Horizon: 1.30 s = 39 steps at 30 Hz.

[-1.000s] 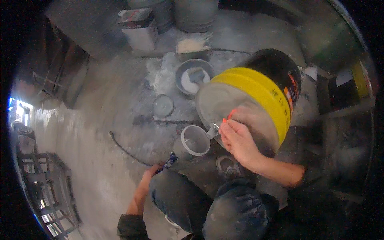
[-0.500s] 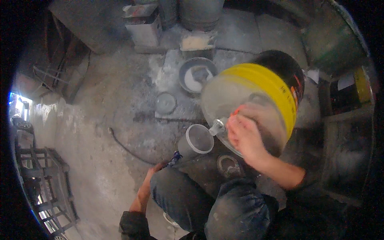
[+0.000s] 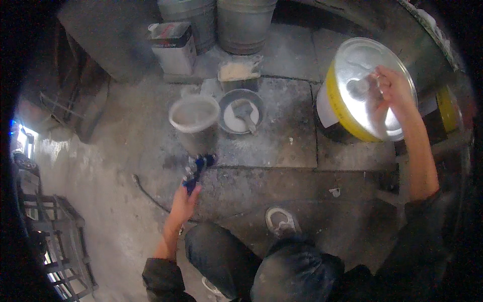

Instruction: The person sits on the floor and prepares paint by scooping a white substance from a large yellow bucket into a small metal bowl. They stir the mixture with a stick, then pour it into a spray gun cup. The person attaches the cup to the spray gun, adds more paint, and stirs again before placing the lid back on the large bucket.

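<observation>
My left hand (image 3: 185, 199) is closed on a blue spray gun (image 3: 193, 171) topped by a translucent cup (image 3: 196, 138), its rim open upward. At the right, my right hand (image 3: 391, 88) grips a small fitting I cannot make out on the silver lid of a black and yellow drum (image 3: 347, 121), which stands tilted or upright; I cannot tell which. Beside the cup, a grey bowl (image 3: 225, 121) holds white material and a brush or scraper (image 3: 243, 113).
Behind are a rectangular can (image 3: 173, 53), a tub of pale material (image 3: 236, 70) and two large buckets (image 3: 241, 27). A hose (image 3: 151, 196) lies on the left floor, near a metal frame (image 3: 60, 221). Another yellow-banded container (image 3: 445, 108) sits at the right.
My right hand and the drum have moved back and rightward, away from over the cup. My left hand has raised the spray gun and cup forward, beside the bowl.
</observation>
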Motion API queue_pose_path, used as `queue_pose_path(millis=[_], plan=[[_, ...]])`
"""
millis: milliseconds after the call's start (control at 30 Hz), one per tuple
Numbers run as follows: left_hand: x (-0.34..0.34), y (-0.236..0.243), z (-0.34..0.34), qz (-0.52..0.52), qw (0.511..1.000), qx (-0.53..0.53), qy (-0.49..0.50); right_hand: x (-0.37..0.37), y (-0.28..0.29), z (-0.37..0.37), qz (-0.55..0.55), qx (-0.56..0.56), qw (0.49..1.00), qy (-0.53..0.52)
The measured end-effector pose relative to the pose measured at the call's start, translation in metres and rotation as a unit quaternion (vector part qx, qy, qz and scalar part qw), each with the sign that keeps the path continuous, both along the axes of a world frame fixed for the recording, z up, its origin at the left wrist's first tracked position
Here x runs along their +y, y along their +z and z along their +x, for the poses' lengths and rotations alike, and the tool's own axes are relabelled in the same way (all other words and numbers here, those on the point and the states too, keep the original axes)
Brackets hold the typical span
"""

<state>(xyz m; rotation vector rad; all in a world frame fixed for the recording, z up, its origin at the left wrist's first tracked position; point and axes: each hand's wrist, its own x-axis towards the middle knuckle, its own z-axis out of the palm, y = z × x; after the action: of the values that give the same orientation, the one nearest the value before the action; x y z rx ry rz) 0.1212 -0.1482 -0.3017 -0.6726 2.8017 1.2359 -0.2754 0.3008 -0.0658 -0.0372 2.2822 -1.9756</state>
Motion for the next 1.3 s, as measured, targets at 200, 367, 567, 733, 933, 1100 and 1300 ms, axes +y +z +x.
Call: queue_pose_path(millis=[200, 367, 567, 733, 933, 1100, 1300], plan=[[0.01, 0.053, -0.068, 0.115, 0.98, 0.13, 0.096, 0.043, -0.012, -0.074, 0.07, 0.017, 0.997, -0.027], [0.02, 0.077, -0.083, 0.161, 0.97, 0.12, 0.137, 0.031, -0.012, -0.068, 0.167, 0.058, 0.984, -0.031], [0.019, 0.084, -0.081, 0.18, 0.97, 0.091, 0.136, 0.036, -0.002, -0.067, 0.066, 0.028, 0.997, 0.032], [0.019, 0.089, -0.07, 0.16, 0.976, 0.079, 0.124, 0.004, -0.01, -0.008, 0.372, 0.553, 0.738, -0.103], [0.023, 0.11, -0.062, 0.13, 0.987, 0.041, 0.081, -0.172, -0.084, 0.093, 0.195, 0.491, 0.745, 0.408], [0.025, 0.123, -0.052, 0.177, 0.982, 0.007, 0.063, -0.252, -0.111, 0.112, 0.222, 0.428, 0.693, 0.536], [0.017, 0.118, -0.032, 0.103, 0.994, 0.005, 0.046, -0.282, -0.102, 0.123, 0.287, 0.363, 0.615, 0.639]])
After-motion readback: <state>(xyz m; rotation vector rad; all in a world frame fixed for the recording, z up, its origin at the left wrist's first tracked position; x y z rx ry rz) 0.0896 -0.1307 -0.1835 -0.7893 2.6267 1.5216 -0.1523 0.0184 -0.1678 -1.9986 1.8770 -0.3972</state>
